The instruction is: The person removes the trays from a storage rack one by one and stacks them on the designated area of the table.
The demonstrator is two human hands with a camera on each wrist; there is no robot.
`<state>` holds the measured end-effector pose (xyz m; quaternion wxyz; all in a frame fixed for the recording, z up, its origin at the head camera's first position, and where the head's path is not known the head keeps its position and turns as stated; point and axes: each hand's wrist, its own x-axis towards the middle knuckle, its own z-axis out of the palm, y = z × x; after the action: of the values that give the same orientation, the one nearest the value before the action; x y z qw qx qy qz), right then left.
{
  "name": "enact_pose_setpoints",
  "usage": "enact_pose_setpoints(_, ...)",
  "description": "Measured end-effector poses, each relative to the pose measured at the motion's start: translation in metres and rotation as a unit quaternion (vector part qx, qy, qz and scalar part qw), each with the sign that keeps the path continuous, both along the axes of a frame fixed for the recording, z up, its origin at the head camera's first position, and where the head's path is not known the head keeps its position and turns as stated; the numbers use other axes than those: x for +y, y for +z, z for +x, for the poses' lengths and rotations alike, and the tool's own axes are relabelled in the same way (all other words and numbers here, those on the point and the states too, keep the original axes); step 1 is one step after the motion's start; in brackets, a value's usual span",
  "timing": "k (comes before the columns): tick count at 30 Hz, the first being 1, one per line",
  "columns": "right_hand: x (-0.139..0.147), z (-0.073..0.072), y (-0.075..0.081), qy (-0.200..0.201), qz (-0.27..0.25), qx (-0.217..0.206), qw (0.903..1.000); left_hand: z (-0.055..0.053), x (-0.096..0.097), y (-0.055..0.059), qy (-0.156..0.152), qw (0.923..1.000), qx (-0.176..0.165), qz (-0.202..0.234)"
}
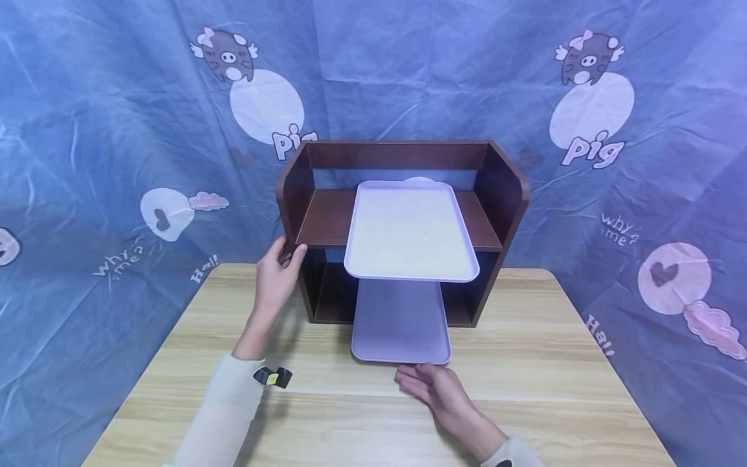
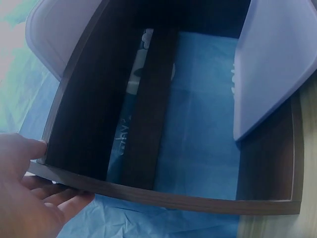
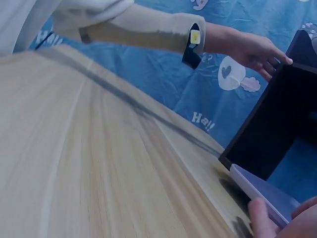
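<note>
Right hand (image 1: 440,392) loosely open at front rim of lower pale-lavender rectangular tray (image 1: 401,324). Left hand (image 1: 275,275) grips dark-brown two-tier wooden shelf (image 1: 331,220) by its left side.

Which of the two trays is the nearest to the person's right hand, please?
The lower tray: the right hand is at its front edge. The upper tray, on the upper shelf, lies farther from that hand.
</note>
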<state>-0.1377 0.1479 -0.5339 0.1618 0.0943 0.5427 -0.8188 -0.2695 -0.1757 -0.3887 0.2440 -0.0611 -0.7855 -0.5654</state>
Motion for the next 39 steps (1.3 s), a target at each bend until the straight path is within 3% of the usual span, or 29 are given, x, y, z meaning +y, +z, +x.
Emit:
enact_pose_setpoints(8,-0.007,-0.001,0.0,-0.038,-0.057,-0.007,0.9976,0.0,0.003,-0.001,0.021,0.9996,0.002,-0.017)
enact_pose_setpoints(13,-0.011,-0.001,-0.001,-0.051,-0.062,-0.004,0.9967,0.0,0.003,0.0,0.029,0.9993,0.004,-0.022)
enact_pose_setpoints(21,-0.016,-0.004,0.001,-0.077,-0.081,-0.004,0.9937,-0.002,0.003,-0.001,0.027,0.9994,0.013,-0.017)
enact_pose_setpoints(29,-0.016,-0.008,0.006,-0.107,-0.062,0.007,0.9923,-0.002,0.001,-0.003,0.014,0.9998,0.016,-0.006)
enact_pose_setpoints(39,-0.01,-0.013,0.011,-0.121,-0.121,0.003,0.9852,-0.004,0.0,-0.003,0.008,0.9999,0.014,0.005)
